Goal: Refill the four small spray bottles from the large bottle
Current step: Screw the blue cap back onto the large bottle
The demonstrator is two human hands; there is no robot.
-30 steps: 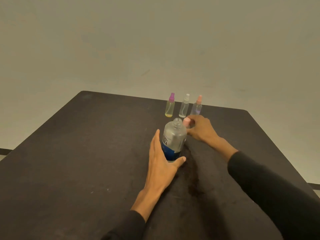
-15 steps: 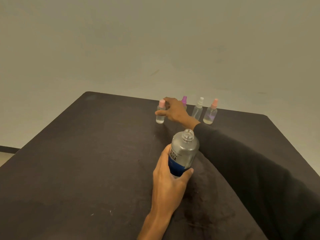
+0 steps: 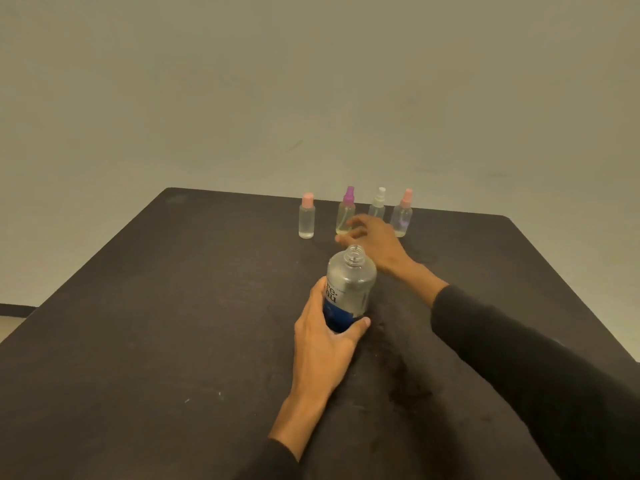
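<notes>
The left hand (image 3: 323, 336) is wrapping its grip around the lower, blue-labelled part of the large bottle (image 3: 349, 289), which is standing upright and uncapped near the middle of the dark table (image 3: 138, 341). The right hand (image 3: 375, 242) is hovering just beyond the bottle's open mouth with its fingers spread and nothing between them, right in front of the row of small spray bottles at the table's far edge.

That row is standing upright: a pink-capped clear bottle (image 3: 307, 220) on the left, set a little apart; then a purple-capped bottle (image 3: 346, 213) with yellowish liquid, a white-capped bottle (image 3: 378, 206) partly hidden behind the right hand, and a pink-capped bottle (image 3: 402, 214) with a faint violet tint on the right. All four are wearing their spray tops.

Judging from this, the person is sitting between bottles: one hand is steadying the supply while the other is reaching to choose the next small bottle, most likely the purple-capped one, nearest its fingertips. How many are already filled cannot be told from here. The next move is calling for closing around that slim bottle without knocking its neighbours, bringing it near, unscrewing its top, and pouring carefully into a narrow neck.
</notes>
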